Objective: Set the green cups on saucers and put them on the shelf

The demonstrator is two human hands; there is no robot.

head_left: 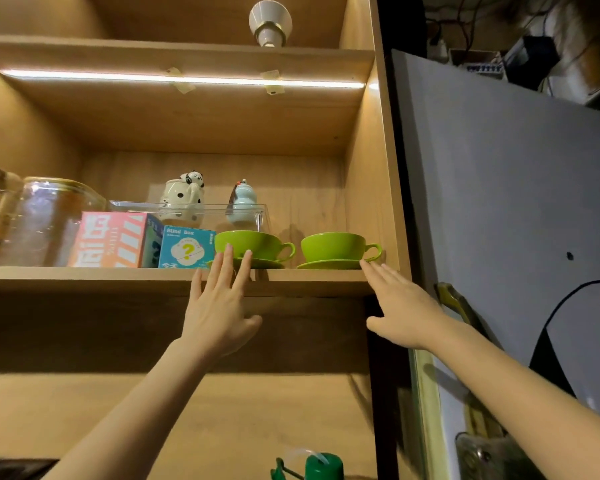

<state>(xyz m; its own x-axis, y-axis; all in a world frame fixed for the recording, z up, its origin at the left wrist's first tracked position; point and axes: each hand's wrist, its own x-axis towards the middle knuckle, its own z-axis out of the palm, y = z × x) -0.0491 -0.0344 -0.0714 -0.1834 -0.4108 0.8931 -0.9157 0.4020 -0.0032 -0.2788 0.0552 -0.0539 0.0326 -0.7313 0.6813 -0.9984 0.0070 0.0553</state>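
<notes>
Arms: two bare forearms reach up from the bottom edge toward a wooden shelf (125,277).
Left hand (219,306): open, fingers spread and straight, holding nothing; its fingertips overlap the lower front of the left cup.
Right hand (400,306): open and flat, palm down, holding nothing; its fingertips are at the rim of the right saucer.
Left cup (257,244): green, upright on its green saucer (267,263), on the shelf just above the left hand, handle pointing right.
Right cup (333,245): green, upright on a green saucer (326,264), just left of and above the right hand, handle pointing right.
Beyond the left hand: a blue box (186,247), a pink box (110,239) and a glass jar (45,220).
</notes>
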